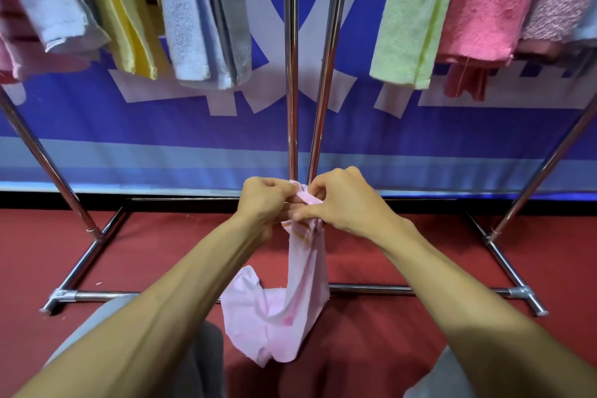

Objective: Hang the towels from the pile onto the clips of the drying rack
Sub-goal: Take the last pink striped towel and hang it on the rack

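Beneath the hung towels [403, 16], open room was left on either side of two chrome poles [292, 74], above the red floor [420, 249]. A thin pink towel [274, 317] was pinched at its top edge by the left hand [261, 203] and right hand [342, 200], close together; its limp, creased tail hung between the forearms.

Red floor [371, 349]; drying rack [292, 74] is borne on it by chrome base bars; coloured towels [403, 16] are hung from the rack.
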`<state>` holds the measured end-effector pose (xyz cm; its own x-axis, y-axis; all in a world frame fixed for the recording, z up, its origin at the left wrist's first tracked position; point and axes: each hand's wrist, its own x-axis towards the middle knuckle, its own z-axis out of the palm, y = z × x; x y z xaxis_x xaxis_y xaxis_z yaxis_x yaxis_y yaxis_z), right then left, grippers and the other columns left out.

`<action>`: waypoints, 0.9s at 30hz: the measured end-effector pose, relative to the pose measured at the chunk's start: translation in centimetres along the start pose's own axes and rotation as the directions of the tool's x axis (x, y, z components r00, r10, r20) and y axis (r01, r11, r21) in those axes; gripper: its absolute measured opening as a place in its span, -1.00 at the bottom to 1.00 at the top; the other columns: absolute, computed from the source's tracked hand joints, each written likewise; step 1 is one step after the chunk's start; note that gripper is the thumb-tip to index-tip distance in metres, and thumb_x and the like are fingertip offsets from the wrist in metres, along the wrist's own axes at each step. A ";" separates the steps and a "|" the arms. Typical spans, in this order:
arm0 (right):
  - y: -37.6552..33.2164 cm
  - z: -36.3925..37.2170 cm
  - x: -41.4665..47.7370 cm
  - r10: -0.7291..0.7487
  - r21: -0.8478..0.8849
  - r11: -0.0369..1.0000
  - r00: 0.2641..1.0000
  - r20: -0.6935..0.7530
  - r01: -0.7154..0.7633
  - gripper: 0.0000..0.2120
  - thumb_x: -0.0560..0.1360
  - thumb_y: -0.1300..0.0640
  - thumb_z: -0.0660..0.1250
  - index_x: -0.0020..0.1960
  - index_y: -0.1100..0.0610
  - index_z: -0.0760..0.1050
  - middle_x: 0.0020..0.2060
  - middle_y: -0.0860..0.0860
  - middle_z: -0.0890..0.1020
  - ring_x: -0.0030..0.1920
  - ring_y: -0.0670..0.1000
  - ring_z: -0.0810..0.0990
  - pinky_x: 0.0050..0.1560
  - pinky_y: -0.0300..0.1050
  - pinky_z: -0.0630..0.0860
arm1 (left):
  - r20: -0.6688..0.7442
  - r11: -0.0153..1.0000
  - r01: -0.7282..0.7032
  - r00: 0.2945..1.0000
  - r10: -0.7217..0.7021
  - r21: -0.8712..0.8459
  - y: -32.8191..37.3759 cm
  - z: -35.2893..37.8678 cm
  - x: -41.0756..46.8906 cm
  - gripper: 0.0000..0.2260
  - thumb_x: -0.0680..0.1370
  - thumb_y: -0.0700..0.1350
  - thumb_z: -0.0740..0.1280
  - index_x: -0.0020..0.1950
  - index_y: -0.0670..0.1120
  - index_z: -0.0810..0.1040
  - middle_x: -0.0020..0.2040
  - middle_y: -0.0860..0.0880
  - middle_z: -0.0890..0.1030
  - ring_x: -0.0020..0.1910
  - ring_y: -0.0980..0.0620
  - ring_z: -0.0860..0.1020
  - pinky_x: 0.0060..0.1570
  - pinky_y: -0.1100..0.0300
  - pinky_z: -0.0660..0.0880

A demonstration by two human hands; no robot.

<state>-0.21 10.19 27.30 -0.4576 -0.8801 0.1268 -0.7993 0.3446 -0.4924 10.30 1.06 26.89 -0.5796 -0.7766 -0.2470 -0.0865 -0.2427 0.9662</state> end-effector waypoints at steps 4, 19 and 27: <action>0.1 -0.1 0.2 -0.039 -0.098 0.995 0.999 -0.037 0.036 -0.85 0.47 0.01 0.37 -0.01 0.02 0.63 -0.09 0.10 0.61 -0.01 0.12 0.53 -0.12 -0.08 0.45 | 0.048 0.999 -0.005 0.999 0.007 -0.034 0.1 -0.1 -0.1 -0.92 0.54 -0.35 0.30 -0.13 -0.24 0.46 -0.33 -0.23 0.60 -0.49 -0.03 0.61 -0.32 0.17 0.62; 3.0 -4.3 -0.2 -0.163 0.235 0.950 0.967 -0.195 0.207 -0.82 0.46 0.26 0.37 -0.22 0.01 0.62 -0.32 -0.17 0.64 -0.28 -0.28 0.54 -0.11 -0.35 0.45 | 0.486 0.200 -0.514 0.857 0.173 0.834 -1.0 -3.1 2.5 -0.90 0.49 -0.11 0.37 -0.16 -0.08 0.48 -0.22 -0.04 0.52 -0.15 -0.13 0.48 -0.22 0.15 0.33; 7.6 -4.1 -0.9 0.094 0.073 0.995 0.935 -0.342 -0.073 -0.86 0.43 0.27 0.36 -0.14 0.09 0.67 -0.26 -0.03 0.68 -0.20 -0.08 0.57 -0.15 -0.37 0.31 | 0.353 0.410 -0.546 0.816 0.458 0.730 0.0 -2.8 2.4 -0.79 0.37 -0.01 0.53 -0.29 -0.13 0.62 -0.45 -0.08 0.59 -0.46 0.01 0.50 -0.34 0.23 0.43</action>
<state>-7.46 14.90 26.96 -0.6363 -0.6788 0.3667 -0.7330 0.3836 -0.5618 11.15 -2.47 26.07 -0.7983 -0.5396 0.2675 -0.3105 0.7494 0.5848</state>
